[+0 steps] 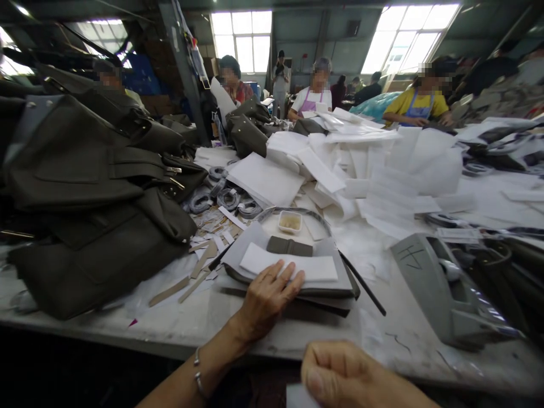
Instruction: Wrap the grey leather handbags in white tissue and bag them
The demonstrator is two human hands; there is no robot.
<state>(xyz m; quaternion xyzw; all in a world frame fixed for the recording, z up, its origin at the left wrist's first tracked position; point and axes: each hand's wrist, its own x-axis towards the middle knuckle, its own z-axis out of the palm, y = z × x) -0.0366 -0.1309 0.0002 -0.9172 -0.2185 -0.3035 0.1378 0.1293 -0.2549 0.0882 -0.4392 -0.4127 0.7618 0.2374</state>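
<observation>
My left hand (pixel 270 297), a metal cuff on its wrist, lies with fingers stretched out on a white padding strip (pixel 293 266). The strip rests on a grey-lined dark bag panel (pixel 242 258) at the table's front. Just beyond the strip sits a small dark folded piece (pixel 289 246), with a white dish (pixel 290 221) of yellowish contents behind it. Below and to the right, my right hand (pixel 340 371) is closed in front of the table edge. A white sheet piece (pixel 298 395) shows under its thumb, partly cut off by the frame.
Dark bags (pixel 97 226) are heaped on the left. White sheets (pixel 340 164) pile up across the middle, beside rolled strips (pixel 228 198) and offcuts (pixel 208 255). A grey tape dispenser (pixel 442 289) stands at right. Several people work across the table.
</observation>
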